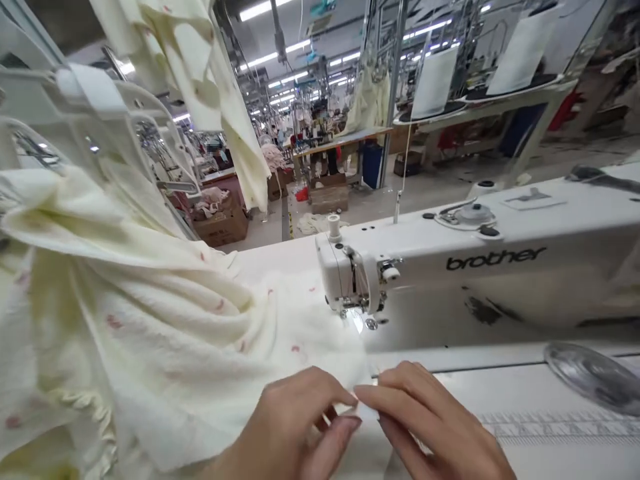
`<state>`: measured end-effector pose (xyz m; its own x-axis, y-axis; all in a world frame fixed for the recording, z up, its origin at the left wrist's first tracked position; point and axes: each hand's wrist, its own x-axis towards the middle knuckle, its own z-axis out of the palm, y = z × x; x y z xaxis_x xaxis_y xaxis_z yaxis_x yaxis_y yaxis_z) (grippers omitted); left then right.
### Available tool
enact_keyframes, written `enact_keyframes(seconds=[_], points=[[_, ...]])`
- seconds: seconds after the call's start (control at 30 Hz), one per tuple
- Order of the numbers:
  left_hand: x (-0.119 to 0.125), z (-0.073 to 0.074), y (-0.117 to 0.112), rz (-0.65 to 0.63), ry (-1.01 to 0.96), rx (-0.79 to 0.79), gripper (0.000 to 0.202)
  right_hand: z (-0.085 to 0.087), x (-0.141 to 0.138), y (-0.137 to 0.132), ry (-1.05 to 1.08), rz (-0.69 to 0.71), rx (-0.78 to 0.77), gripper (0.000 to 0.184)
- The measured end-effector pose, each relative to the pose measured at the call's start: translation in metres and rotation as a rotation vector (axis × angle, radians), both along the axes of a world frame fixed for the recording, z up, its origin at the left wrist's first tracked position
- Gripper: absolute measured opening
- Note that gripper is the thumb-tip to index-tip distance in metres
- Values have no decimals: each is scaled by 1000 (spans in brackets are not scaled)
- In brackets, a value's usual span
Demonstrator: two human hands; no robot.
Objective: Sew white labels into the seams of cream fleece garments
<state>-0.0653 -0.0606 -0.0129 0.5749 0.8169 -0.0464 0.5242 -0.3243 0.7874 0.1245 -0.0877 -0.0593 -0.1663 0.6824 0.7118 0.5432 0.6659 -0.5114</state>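
A cream fabric (165, 333) with small pink marks lies bunched over the left of the sewing table and runs under the needle area. My left hand (295, 427) and my right hand (430, 427) meet at the bottom centre, fingertips pinched together on a small white piece at the fabric's edge (363, 400). Just beyond them stands the white Brother sewing machine (475, 273), its needle head (355, 287) directly above the fabric's right end.
A shiny metal disc (595, 377) sits on the table at the right, by a printed ruler strip (560, 427). More cream fabric (200, 80) hangs overhead at the left. Cardboard boxes (223, 227) and other workstations fill the factory floor behind.
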Motion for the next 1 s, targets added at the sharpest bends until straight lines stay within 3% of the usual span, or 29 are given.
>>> enact_keyframes(seconds=[0.13, 0.2, 0.27, 0.37, 0.47, 0.63, 0.73, 0.87, 0.93, 1.0], points=[[-8, -10, 7, 167, -337, -831, 51, -10, -4, -5, 55, 122, -54, 41], [-6, -15, 12, 208, -461, -1012, 47, -17, -7, -7, 77, 113, -90, 43], [-3, -19, 12, 274, -478, -938, 42, -19, -11, -8, 168, 59, -181, 35], [1, -21, 8, 346, -395, -705, 39, -17, -17, -6, 409, 72, -539, 18], [3, -21, 4, 340, -307, -589, 34, -11, -22, -4, 564, 195, -846, 28], [3, -22, 2, 310, -282, -591, 31, -8, -27, -3, 645, 140, -950, 34], [3, -14, 8, 301, -217, -573, 29, -17, -24, -5, 611, 125, -914, 33], [7, 0, 36, 249, 116, -50, 19, -51, -17, -12, 218, -66, -535, 19], [12, -6, 56, 188, 274, 144, 14, -73, -13, -15, -70, -169, -283, 23], [16, -25, 75, 84, 363, 203, 10, -92, -10, -17, -285, -212, -119, 27]])
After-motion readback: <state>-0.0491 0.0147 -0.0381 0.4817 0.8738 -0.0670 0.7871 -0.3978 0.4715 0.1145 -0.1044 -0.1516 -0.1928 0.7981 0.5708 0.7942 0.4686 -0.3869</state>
